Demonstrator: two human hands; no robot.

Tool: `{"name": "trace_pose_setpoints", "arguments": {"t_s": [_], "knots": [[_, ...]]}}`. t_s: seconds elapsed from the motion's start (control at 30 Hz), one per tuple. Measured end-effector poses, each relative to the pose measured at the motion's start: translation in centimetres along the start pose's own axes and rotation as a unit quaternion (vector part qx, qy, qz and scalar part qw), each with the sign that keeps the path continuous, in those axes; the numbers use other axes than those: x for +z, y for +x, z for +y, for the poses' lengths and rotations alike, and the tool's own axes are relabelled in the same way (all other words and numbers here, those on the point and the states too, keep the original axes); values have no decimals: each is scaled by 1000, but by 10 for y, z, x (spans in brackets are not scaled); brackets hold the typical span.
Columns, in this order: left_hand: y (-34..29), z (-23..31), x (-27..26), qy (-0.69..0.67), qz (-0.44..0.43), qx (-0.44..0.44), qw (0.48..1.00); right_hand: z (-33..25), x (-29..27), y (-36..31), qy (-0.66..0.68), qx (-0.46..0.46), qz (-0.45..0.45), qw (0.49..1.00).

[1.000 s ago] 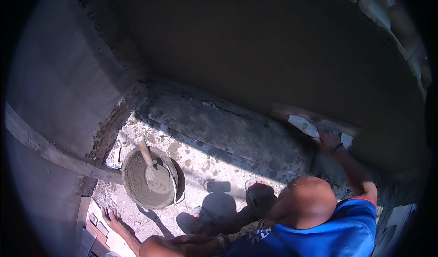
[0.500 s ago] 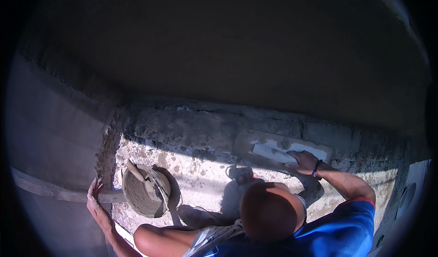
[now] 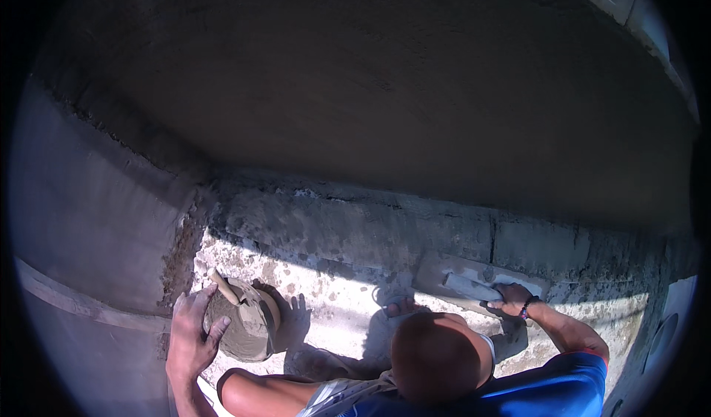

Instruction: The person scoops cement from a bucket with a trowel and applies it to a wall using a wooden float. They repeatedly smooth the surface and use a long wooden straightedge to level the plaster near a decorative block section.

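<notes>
Grips the float (image 3: 485,275) in the right hand (image 3: 511,298), with fingers closed round the near end of its pale handle. Holds it well to the right of the bucket (image 3: 275,304), over the line between the shaded ledge (image 3: 311,224) and the sunlit floor (image 3: 333,287), just beyond the bent knee (image 3: 442,358). Cannot tell whether touching ledge or floor with it. Wears a dark bracelet (image 3: 529,306) on that wrist.

Holds the left hand (image 3: 192,335) unclenched, with thumb parted from the fingers, at the left side of the bucket. Overlaps the bucket's edge in this view; cannot tell whether touching it. Has the fingertips near the wooden handle of the trowel (image 3: 224,287).

Shows grey mortar (image 3: 244,339) inside the bucket, with the trowel's blade resting on it and the handle slanting up to the left. Casts a hand-shaped shadow (image 3: 298,313) just right of the bucket. Faces a broad dark wall (image 3: 407,98) beyond the ledge, with a greyer side wall (image 3: 104,187) at left, crossed by a pale strip (image 3: 89,295).
</notes>
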State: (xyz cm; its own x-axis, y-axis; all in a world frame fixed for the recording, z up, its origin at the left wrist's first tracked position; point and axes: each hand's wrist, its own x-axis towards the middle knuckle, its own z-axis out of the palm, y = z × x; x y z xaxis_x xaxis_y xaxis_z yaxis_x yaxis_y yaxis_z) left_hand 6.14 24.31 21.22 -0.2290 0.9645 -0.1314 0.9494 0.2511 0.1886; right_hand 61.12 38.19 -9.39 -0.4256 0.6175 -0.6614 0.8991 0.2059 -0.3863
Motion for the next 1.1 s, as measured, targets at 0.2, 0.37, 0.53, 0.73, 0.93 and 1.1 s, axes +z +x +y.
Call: {"name": "trace_pose_setpoints", "arguments": {"t_s": [0.2, 0.37, 0.53, 0.73, 0.93, 1.1], "knots": [[-22, -11, -8, -27, 42, -7, 999, -14, -8, 0, -41, 8, 33, 999], [-93, -69, 17, -98, 224, -181, 953, -105, -62, 6, -19, 24, 39, 999], [-216, -115, 77, -497, 270, -233, 791, -150, -58, 46, -39, -95, 15, 995], [-323, -164, 260, -581, 157, -516, 609, -250, -46, 101, -89, -118, -52, 988], [-272, -156, 261, -479, 135, -484, 720, -324, -28, 141, -139, -144, -78, 977], [-239, -181, 225, -339, 140, -491, 790, -347, -40, 156, -123, -133, -92, 979]]}}
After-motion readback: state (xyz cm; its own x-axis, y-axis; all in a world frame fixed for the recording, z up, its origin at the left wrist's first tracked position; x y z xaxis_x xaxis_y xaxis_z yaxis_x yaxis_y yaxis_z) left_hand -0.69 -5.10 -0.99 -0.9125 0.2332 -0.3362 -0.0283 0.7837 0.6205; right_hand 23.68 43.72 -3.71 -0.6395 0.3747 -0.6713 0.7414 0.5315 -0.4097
